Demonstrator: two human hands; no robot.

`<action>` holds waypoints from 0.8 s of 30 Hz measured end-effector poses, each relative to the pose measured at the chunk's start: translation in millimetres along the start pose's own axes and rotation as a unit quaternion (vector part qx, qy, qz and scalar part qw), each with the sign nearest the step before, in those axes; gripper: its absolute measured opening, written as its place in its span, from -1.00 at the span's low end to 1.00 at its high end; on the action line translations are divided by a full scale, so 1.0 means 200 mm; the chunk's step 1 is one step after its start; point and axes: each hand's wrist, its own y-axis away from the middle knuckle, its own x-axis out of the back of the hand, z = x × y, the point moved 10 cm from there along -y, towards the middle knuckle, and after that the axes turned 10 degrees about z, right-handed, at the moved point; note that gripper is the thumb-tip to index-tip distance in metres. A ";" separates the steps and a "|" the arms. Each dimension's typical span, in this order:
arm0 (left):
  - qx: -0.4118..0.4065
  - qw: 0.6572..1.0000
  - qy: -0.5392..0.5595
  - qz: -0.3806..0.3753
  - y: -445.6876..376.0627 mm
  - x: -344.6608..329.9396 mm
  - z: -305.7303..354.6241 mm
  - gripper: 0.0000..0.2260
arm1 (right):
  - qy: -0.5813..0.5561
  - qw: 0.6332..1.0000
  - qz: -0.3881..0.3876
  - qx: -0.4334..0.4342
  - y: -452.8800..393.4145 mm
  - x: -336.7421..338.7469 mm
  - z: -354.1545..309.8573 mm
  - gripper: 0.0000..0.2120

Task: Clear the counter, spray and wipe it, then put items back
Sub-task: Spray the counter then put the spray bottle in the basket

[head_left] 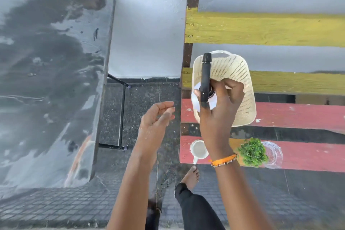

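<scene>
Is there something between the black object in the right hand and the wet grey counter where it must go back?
Nothing visible blocks it. The right hand holds the black object over the cream basket on the bench. Only open floor separates it from the counter; the empty left hand hangs in that gap.

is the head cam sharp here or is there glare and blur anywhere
Head view: mostly soft; the wet grey counter shows pale sky glare across its sheen; the right hand holding the black spray nozzle is fairly crisp; the forearms and tiled floor at the bottom edge smear, and the wide lens bends the counter's edges.
</scene>
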 end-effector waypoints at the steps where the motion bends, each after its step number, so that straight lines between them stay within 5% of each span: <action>1: -0.010 1.000 0.008 0.005 0.03 0.08 0.03 -0.85 | 0.006 1.000 -0.011 0.018 0.04 -0.01 -0.09 -0.81; 12: -0.046 0.980 0.090 0.172 0.42 1.45 0.11 -0.82 | -0.191 0.944 -0.222 0.149 0.81 -0.43 -1.26 -0.72; 24: -0.057 0.935 0.159 0.311 0.69 2.56 -0.04 -0.86 | -0.326 0.869 -0.343 0.145 1.51 -0.98 -2.11 -0.72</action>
